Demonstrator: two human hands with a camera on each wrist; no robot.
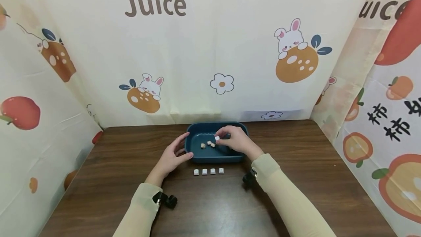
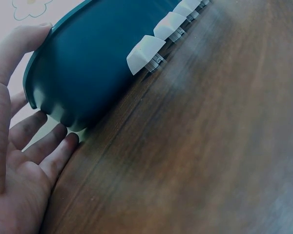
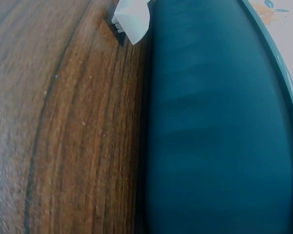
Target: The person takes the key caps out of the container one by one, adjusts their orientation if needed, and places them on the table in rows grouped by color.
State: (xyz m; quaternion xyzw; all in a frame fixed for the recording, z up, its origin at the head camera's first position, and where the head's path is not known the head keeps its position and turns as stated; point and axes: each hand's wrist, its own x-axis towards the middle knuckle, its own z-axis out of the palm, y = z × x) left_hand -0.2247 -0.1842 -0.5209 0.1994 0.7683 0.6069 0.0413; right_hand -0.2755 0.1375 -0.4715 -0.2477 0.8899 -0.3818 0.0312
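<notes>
A dark blue tray [image 1: 217, 159] stands at the far side of the table. At its left end is my left hand [image 1: 171, 157], with spread fingers; in the left wrist view the thumb [image 2: 31, 38] meets the rim and other fingertips touch the end wall. Over the tray, my right hand [image 1: 235, 139] pinches a small white keycap [image 1: 217, 138] between thumb and fingers. Several small tan-and-white pieces [image 1: 203, 146] lie on the tray floor left of it. The right wrist view shows the tray's wall [image 3: 215, 117] but none of the hand.
A row of several white keycaps [image 1: 205, 172] stands on the brown table [image 1: 210, 200] just in front of the tray; clear plastic stems show beneath them in the left wrist view. A printed curtain [image 1: 197, 46] hangs behind the table's back edge and along both sides.
</notes>
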